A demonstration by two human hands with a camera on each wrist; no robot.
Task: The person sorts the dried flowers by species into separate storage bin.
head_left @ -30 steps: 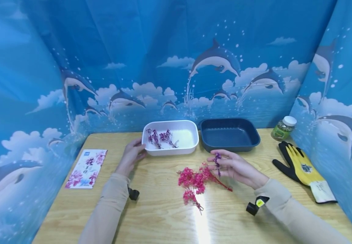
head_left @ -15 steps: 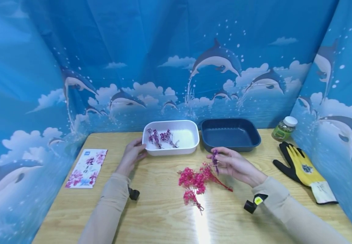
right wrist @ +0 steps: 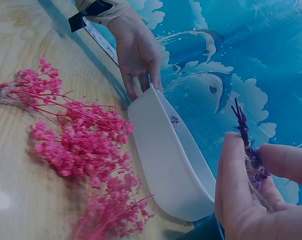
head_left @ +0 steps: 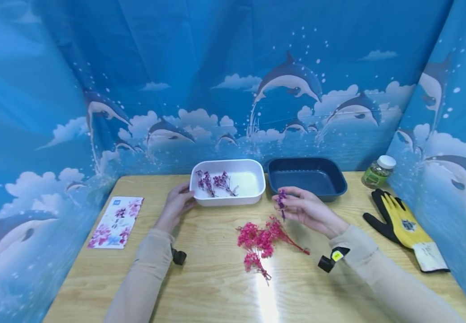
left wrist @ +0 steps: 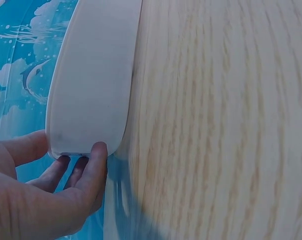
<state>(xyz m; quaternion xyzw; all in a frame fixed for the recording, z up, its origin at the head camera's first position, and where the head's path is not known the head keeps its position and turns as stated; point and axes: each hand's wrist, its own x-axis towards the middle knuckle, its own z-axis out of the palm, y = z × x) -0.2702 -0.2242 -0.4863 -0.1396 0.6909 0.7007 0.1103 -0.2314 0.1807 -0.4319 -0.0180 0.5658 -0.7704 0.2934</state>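
My left hand (head_left: 176, 204) holds the left end of a white tray (left wrist: 93, 80), its thumb and fingertips at the end wall. Inside that tray lie sprigs of purple dried flowers (head_left: 206, 181), gathered toward its left half. Between thumb and fingers, my right hand (head_left: 307, 210) pinches another small purple dried-flower sprig (right wrist: 254, 167), tied with twine near its bare stems. It is above the table, in front of the gap between the two trays. Pink dried-flower sprigs (right wrist: 86, 142) lie on the table below and left of the right hand.
A dark blue tray (head_left: 307, 196) stands right of the white one. Farther right are a lidded jar (head_left: 378, 172) and a yellow-and-black glove (head_left: 402, 222). A flower-printed card (head_left: 116, 223) lies at the left of the wooden table (head_left: 200, 278). A dolphin-printed curtain (head_left: 216, 67) closes the back.
My right hand has moved a little up and to the left with the purple sprig, toward the trays. My left hand stays at the white tray's end.
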